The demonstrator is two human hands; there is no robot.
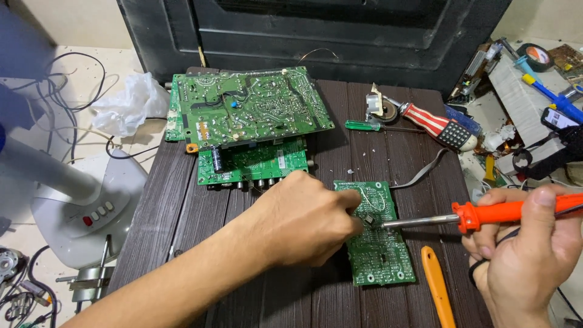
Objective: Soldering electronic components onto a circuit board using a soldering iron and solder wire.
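Note:
My left hand [303, 222] rests on a small green circuit board [379, 252] on the dark wooden table [188, 212], fingertips pinched on a small dark component [368, 219] and a thin wire loop near the board's top. My right hand [525, 255] grips the orange handle of a soldering iron [486, 214]. Its metal tip points left and touches the board right beside my left fingertips.
Two larger green circuit boards [252, 109] are stacked at the table's back. A green screwdriver [364, 126], a solder reel [382, 109] and a striped screwdriver handle [434, 124] lie behind. An orange-handled tool [438, 291] lies at front right. A fan base [85, 206] stands left.

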